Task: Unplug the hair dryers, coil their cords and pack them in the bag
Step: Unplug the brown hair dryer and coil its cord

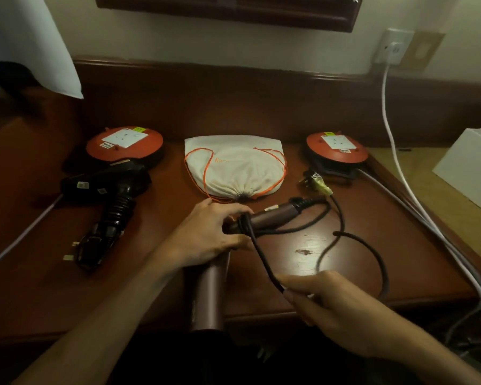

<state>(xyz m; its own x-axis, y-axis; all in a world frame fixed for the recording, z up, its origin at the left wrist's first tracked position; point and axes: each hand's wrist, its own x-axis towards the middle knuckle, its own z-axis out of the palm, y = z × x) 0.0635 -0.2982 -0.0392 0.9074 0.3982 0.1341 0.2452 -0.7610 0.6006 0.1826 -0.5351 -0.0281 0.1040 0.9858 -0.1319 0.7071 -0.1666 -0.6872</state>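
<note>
Dark reddish wood makes up the counter (303,254), polished enough to throw back a patch of light near its middle, with a raised moulded rail along the far edge against a pale wall. At the far middle lies the bag (235,165), a soft cream cloth sack gathered shut at its near end, with a thin orange drawstring looping over it. Two round red cable reels flank it: the left reel (124,144) and the right reel (337,151), each with a white socket plate on top. A white cable (386,112) drops from a wall socket at far right and runs down the counter's right side beside thicker grey cables.

On the left lies the black hair dryer (106,187), glossy, handle folded toward the near side, its ribbed cord bundled by the handle and the plug pins showing just beside it.

Near the middle, the pink hair dryer (206,284) is a smooth matte barrel pointing toward the near edge, its handle reaching right. The left hand (206,232) grips it where barrel meets handle, fingers curled round. Its dark cord (372,259) is wound once round the handle, then sweeps in a loose loop over the counter to the plug (315,183), which lies free near the right reel. The right hand (325,301) pinches the cord, fingers closed on it.
</note>
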